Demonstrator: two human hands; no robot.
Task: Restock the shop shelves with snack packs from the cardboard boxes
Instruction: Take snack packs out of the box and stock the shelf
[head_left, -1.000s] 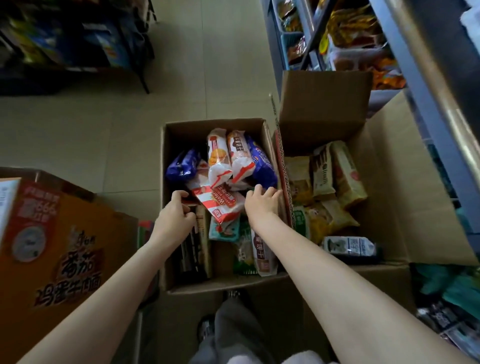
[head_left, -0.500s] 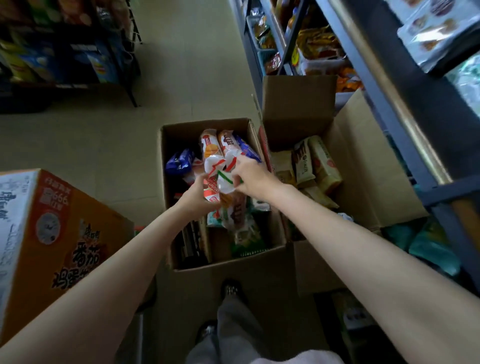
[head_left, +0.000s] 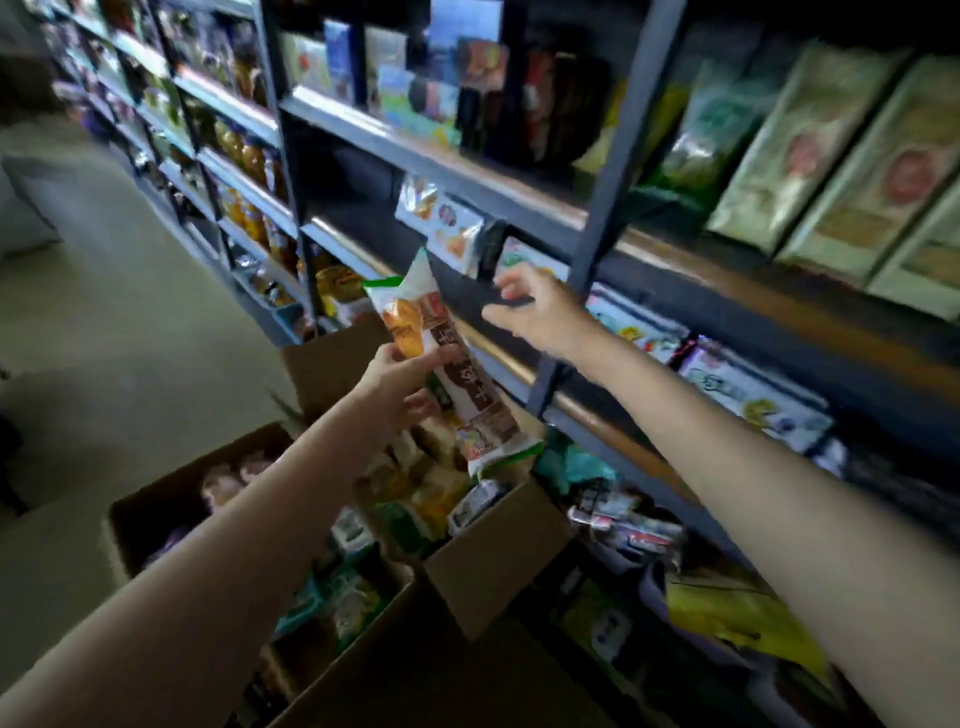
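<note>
Cardboard boxes, two of them, stand open on the floor by the shelves: the near box (head_left: 156, 525) and the far box (head_left: 498, 551), both crowded with packets too blurred to count. One snack pack (head_left: 441, 358) is up in the air, above the far box and in front of the shelf rail. It is long and narrow, white with a brown band of lettering, an orange picture near the top and green crimped ends, tilted with its top leaning left. The left hand (head_left: 400, 384) grips it at the middle, fingers curled round it. The right hand (head_left: 530, 312) reaches toward the dark metal shelves (head_left: 613, 171), fingers spread and holding nothing, just short of the packets (head_left: 441, 228) lying there.
</note>
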